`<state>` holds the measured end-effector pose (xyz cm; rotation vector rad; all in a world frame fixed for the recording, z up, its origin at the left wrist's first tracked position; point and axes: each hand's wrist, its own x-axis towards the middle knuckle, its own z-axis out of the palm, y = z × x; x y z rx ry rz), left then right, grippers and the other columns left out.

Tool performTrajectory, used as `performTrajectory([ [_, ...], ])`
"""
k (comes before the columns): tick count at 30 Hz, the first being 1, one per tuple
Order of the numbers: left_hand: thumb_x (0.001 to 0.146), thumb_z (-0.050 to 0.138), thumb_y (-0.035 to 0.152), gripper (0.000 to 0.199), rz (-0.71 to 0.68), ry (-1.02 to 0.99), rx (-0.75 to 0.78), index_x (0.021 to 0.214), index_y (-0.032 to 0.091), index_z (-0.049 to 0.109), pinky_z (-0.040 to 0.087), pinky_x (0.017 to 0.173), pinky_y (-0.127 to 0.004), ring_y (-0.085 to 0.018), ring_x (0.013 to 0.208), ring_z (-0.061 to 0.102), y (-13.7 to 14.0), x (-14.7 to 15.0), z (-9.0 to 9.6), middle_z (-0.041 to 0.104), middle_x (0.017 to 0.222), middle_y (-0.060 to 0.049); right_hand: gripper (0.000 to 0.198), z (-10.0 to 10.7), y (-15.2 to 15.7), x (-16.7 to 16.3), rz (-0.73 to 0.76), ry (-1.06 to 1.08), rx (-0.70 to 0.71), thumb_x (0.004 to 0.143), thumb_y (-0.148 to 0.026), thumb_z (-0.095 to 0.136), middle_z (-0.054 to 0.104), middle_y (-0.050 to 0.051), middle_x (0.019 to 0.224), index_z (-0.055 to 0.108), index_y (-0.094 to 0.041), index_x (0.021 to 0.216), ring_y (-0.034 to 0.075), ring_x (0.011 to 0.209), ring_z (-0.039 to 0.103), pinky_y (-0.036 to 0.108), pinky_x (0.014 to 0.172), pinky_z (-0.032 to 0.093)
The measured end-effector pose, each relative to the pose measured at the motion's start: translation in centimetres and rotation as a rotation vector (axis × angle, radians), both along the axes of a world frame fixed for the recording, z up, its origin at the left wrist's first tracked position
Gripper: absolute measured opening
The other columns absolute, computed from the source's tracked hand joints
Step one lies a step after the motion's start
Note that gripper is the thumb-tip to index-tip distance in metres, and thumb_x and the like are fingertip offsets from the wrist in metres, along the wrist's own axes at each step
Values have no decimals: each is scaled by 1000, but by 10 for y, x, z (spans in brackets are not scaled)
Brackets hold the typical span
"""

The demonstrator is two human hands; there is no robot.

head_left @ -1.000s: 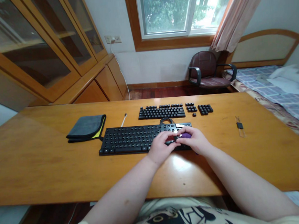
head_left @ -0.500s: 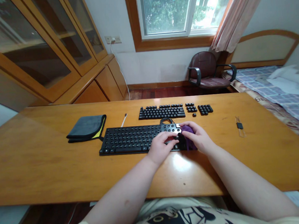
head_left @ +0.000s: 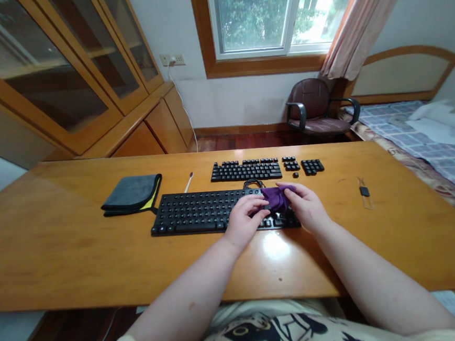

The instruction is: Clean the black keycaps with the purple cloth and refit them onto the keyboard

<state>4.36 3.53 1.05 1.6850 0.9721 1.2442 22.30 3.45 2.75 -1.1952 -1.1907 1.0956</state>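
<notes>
A black keyboard (head_left: 199, 210) lies lengthwise before me, most of its keycaps off and the bottom row still on. Above its right part a crumpled purple cloth (head_left: 277, 198) stretches between my hands. My right hand (head_left: 306, 207) pinches the cloth's right end between thumb and fingers. My left hand (head_left: 244, 219) is closed at the cloth's left end, over the keyboard. A small dark spot shows at its fingertips, too small to name. Both hands and the cloth hide some of the key area.
Behind the keyboard lie rows of loose black keycaps (head_left: 245, 170), with more keycaps (head_left: 313, 167) to the right. A white-handled brush (head_left: 189, 182) and a folded grey cloth (head_left: 131, 193) sit at left. A clear and black tool (head_left: 364, 191) lies at right on the wooden desk (head_left: 80, 255).
The purple cloth has moved left, from a bunch at the keyboard's right end to a stretch between both hands. The right hand has shifted slightly right; the left has barely moved.
</notes>
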Motion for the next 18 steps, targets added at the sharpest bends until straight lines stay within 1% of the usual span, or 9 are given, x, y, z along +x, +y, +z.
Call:
performTrajectory([
  [3, 71, 68, 22, 14, 4, -40, -29, 84, 21, 69, 39, 101, -40, -22, 117, 49, 3, 0, 0, 53, 123, -9, 30, 1, -1, -4, 64, 189, -41, 77, -41, 57, 68, 4, 83, 63, -23, 101, 20, 73, 63, 36, 70, 50],
  [5, 70, 68, 21, 13, -47, -122, -126, 83, 19, 69, 39, 101, -40, -22, 119, 48, 4, 2, -1, 50, 129, -9, 28, 2, -2, -5, 105, 241, -77, 76, -40, 56, 68, 4, 86, 61, -24, 99, 21, 72, 63, 36, 66, 50],
  [6, 70, 68, 22, 13, -83, -171, -191, 83, 18, 68, 41, 99, -39, -22, 116, 51, 5, 2, -1, 52, 127, -10, 27, 3, -2, -4, 120, 249, -99, 75, -39, 56, 68, 4, 87, 60, -24, 97, 21, 71, 63, 35, 64, 50],
  [8, 70, 68, 23, 17, -142, -248, -321, 85, 16, 67, 46, 92, -38, -20, 103, 60, 6, 4, -1, 63, 112, -10, 23, 4, -2, -3, 135, 261, -129, 73, -38, 56, 68, 4, 88, 60, -24, 91, 20, 70, 63, 35, 61, 50],
  [11, 67, 70, 27, 24, -154, -290, -449, 88, 15, 67, 51, 83, -35, -17, 84, 65, 5, 5, 0, 70, 91, -7, 17, 8, -1, 1, 174, 306, -132, 70, -35, 57, 67, 4, 94, 60, -23, 82, 21, 74, 63, 35, 63, 50],
  [13, 66, 70, 27, 25, -131, -308, -464, 88, 15, 67, 52, 79, -34, -17, 80, 65, 5, 4, 1, 70, 88, -6, 19, 11, 0, 4, 227, 331, -141, 72, -40, 55, 66, 5, 95, 60, -22, 76, 21, 77, 63, 35, 65, 49],
  [15, 66, 70, 26, 23, -99, -307, -436, 86, 15, 67, 52, 79, -33, -17, 80, 65, 5, 3, 2, 70, 89, -6, 32, 12, 1, 6, 268, 326, -182, 76, -50, 49, 67, 6, 89, 60, -20, 70, 21, 73, 62, 34, 63, 49],
  [16, 67, 70, 26, 22, -79, -294, -406, 86, 15, 68, 51, 81, -34, -17, 82, 64, 5, 2, 2, 70, 89, -6, 36, 12, 2, 6, 261, 309, -209, 76, -53, 48, 67, 7, 84, 59, -19, 68, 20, 68, 61, 33, 60, 48],
  [18, 67, 69, 24, 19, -41, -247, -328, 85, 16, 68, 49, 85, -34, -18, 86, 63, 6, 1, 4, 69, 90, -6, 33, 10, 4, 7, 197, 255, -255, 72, -51, 57, 65, 5, 73, 59, -18, 65, 17, 60, 59, 30, 55, 46],
])
